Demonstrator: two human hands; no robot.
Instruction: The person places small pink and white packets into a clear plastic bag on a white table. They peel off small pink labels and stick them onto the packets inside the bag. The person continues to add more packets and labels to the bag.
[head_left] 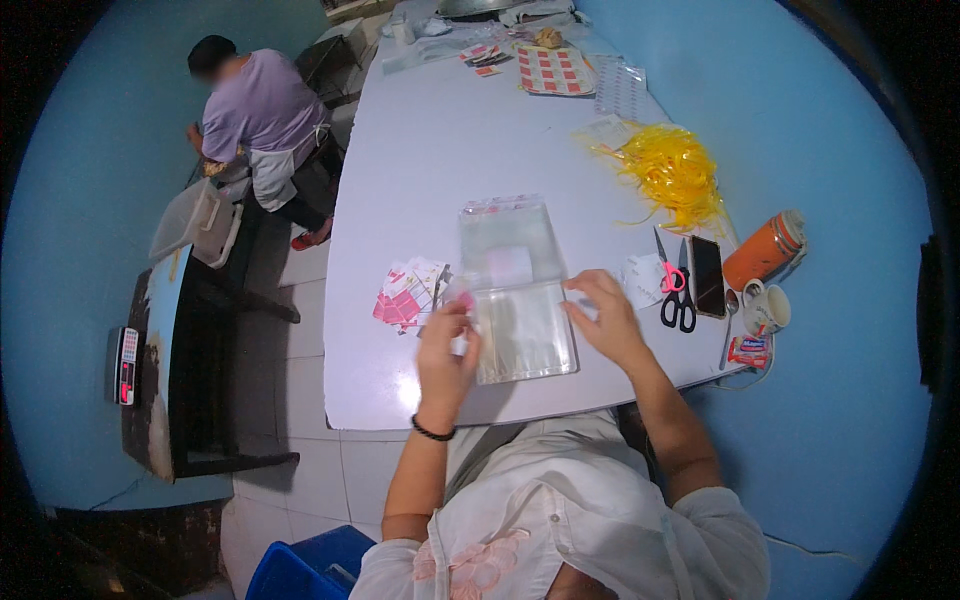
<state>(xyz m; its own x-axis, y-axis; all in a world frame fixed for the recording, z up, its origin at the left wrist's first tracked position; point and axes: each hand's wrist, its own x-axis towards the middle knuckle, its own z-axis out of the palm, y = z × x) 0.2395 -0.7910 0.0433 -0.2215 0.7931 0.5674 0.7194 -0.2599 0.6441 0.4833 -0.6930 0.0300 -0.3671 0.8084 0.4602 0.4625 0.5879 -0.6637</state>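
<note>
A stack of clear plastic bags [527,340] lies on the white table before me. Another clear bag or flap with a printed top strip [503,232] lies just beyond it, and a pale card shows through. My right hand [610,322] has its thumb and forefinger at the stack's upper right corner, gripping the plastic edge. At the stack's left edge, my left hand [448,345] is closed on a small pink-and-white card [462,299], slightly blurred. A loose pile of pink-and-white cards [410,292] sits left of that hand.
To the right lie scissors [676,290], a phone [707,278], an orange flask [765,250], a mug [766,306] and a spoon [728,325]. Yellow ribbons [672,172] and printed sheets [556,72] are farther off. A co-worker [265,110] sits at the far left.
</note>
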